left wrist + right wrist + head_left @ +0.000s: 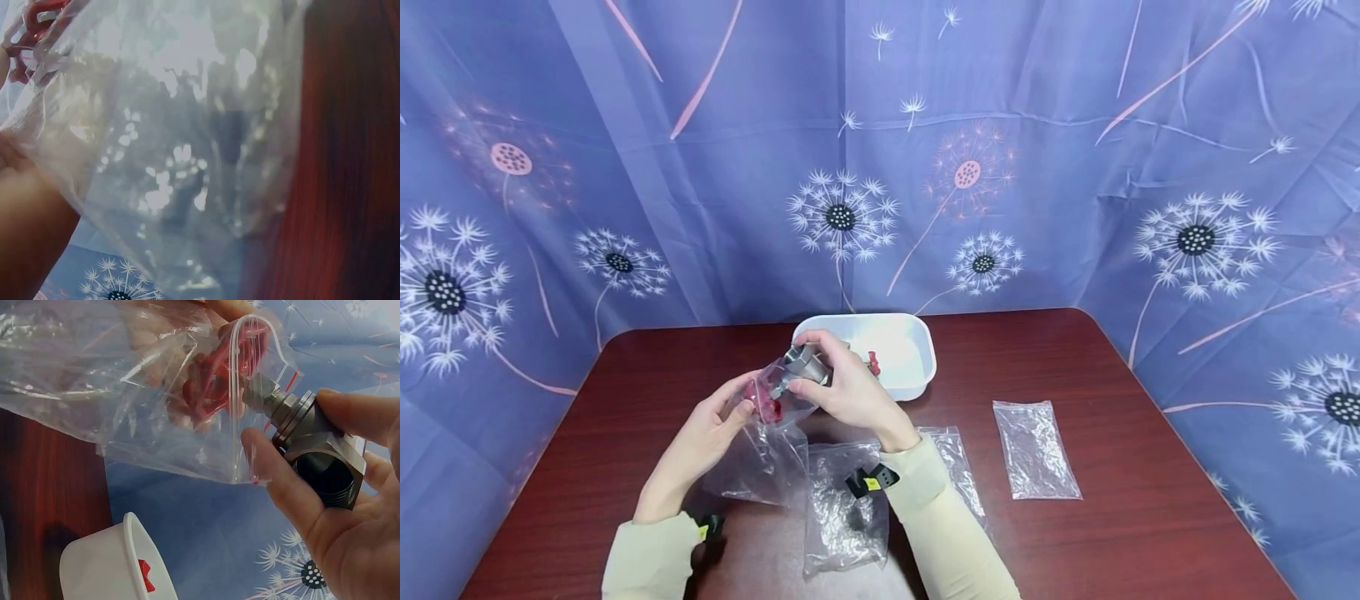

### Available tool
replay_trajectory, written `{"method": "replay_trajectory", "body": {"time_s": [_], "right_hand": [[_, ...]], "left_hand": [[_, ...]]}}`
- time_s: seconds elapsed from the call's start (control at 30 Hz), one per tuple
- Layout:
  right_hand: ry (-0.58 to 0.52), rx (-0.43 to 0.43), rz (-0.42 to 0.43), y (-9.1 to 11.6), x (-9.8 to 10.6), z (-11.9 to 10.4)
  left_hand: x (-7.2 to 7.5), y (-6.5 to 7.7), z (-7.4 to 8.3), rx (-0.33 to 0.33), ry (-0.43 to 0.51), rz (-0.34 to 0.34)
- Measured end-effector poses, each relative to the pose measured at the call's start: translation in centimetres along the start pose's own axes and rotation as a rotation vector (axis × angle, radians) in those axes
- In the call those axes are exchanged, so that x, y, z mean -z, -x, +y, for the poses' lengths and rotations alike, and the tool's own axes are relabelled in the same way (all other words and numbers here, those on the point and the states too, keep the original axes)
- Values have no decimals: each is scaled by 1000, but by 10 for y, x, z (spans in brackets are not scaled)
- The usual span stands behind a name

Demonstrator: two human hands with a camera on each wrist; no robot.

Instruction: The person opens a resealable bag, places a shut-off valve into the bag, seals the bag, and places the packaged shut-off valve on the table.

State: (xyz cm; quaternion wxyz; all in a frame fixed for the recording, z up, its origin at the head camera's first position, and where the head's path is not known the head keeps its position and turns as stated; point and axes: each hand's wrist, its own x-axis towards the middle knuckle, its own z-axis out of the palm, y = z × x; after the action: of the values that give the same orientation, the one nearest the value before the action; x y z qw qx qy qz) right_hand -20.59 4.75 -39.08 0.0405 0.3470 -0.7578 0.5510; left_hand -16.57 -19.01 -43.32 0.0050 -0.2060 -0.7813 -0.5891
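A metal valve with a red handwheel goes handwheel first into the mouth of a clear zip bag. My right hand grips the valve body, its threaded opening facing the right wrist camera. My left hand holds the bag near its mouth, with fingers around the outside by the handwheel. The bag hangs loosely and fills most of the left wrist view. The metal body is still outside the zip line.
Behind my hands stands a white plastic bin with a red-handled part inside. Flat clear bags lie on the dark table: one in front, one partly under my right sleeve, one farther right.
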Motion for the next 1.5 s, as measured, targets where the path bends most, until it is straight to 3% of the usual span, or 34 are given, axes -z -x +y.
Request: {"method": "replay_trajectory", "body": {"time_s": [0.13, 0.3, 0.47, 0.6, 0.7, 0.9, 1.23, 1.3, 1.4, 1.5], "right_hand": [[90, 23, -1, -1, -5, -3], [202, 56, 18, -3, -13, -4], [217, 53, -10, -4, -23, -2], [201, 35, -22, -3, -27, 3], [182, 17, -16, -3, -29, 7], [167, 28, -12, -4, -30, 9], [175, 80, -47, -3, -28, 3], [192, 91, -53, -3, -28, 3], [193, 87, -48, -3, -27, 3], [184, 68, -32, -3, -26, 7]], "left_hand": [[4, 4, -1, 31, -20, -24], [11, 4, -3, 19, -60, -41], [14, 3, -7, 55, -63, -44], [11, 2, -10, 81, -103, -2], [8, 0, -9, 58, -234, 91], [2, -3, 0, -79, -427, 221], [-2, 1, 16, -73, -672, 250], [-3, 1, 15, -100, -667, 264], [-5, -1, 11, -124, -587, 290], [-7, -3, 8, -86, -469, 283]]}}
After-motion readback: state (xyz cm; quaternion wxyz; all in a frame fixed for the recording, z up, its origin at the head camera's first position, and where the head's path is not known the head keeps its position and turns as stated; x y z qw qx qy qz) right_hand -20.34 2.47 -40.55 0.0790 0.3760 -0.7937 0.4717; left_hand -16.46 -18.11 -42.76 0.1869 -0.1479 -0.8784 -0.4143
